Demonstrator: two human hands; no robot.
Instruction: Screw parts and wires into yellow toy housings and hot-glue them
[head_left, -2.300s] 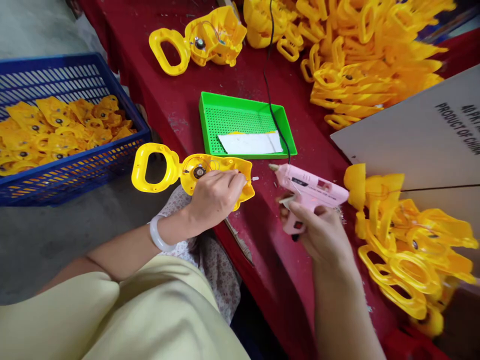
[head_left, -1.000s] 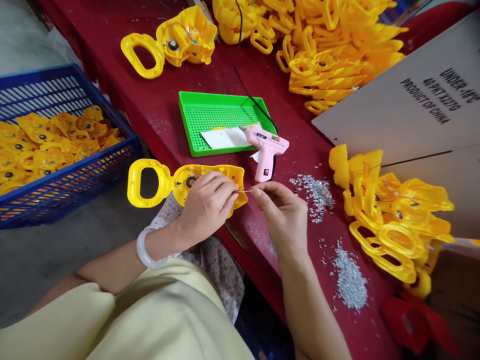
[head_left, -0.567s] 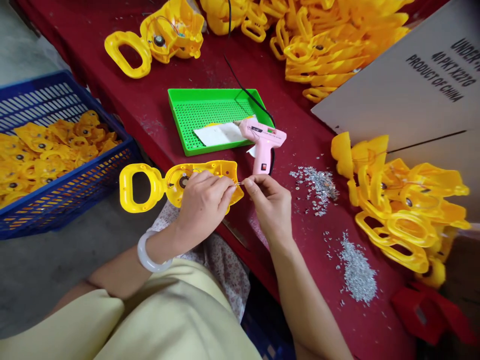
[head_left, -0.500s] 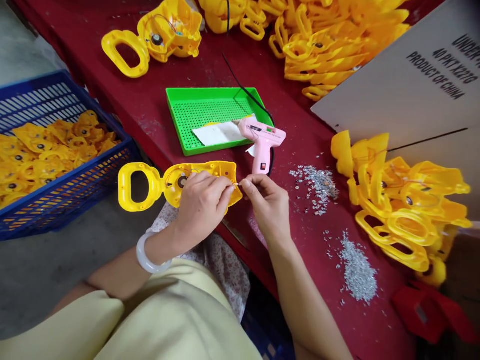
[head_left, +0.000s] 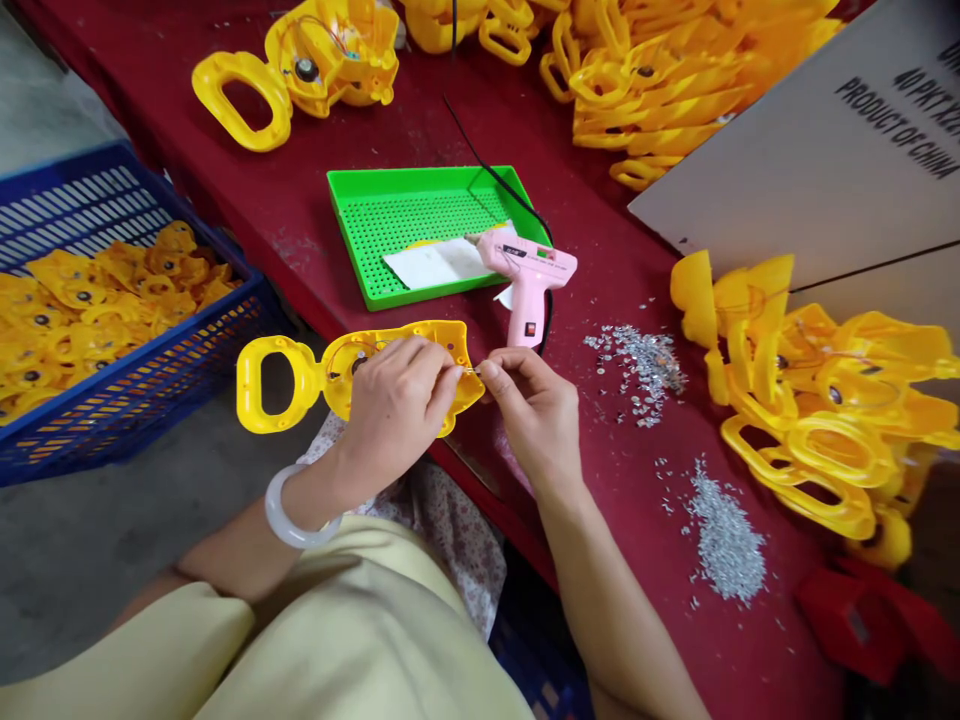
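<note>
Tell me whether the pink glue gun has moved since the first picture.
Yes. The pink glue gun has moved toward the green plastic tray: it was in the right hand, clear of the tray, and now stands free with its nozzle over the tray.

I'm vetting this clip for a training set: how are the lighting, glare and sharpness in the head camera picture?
In the head view, lighting is soft and even, with mild shadows under the left hand and right hand, and no harsh glare on the yellow plastic housing; in the head view, the cardboard sheet's print reads clearly but is cropped, and what the right fingers pinch is too small to resolve.
</note>
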